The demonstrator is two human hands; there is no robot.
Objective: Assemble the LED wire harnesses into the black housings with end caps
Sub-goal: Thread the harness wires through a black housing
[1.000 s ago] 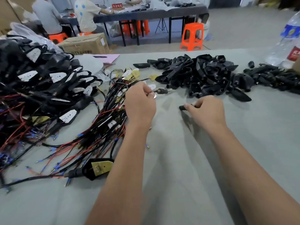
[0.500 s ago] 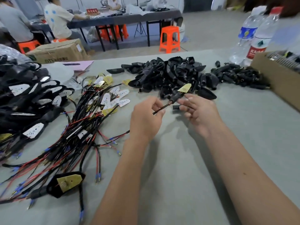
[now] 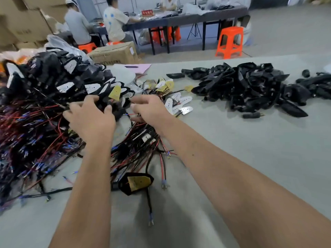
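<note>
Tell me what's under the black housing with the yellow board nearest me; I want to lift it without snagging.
Black wires run under the black housing: one black lead exits toward you, and another bundle enters its left side. Whether they connect beneath it is covered. The grey table shows around it.

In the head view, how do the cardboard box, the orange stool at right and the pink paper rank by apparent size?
1. Cardboard box
2. Orange stool
3. Pink paper
The stool stands farther away, so its true size against the box is unsure.

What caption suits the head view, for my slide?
Both hands, left hand and right hand, reach into tangled wire harnesses beside black housings.
</note>
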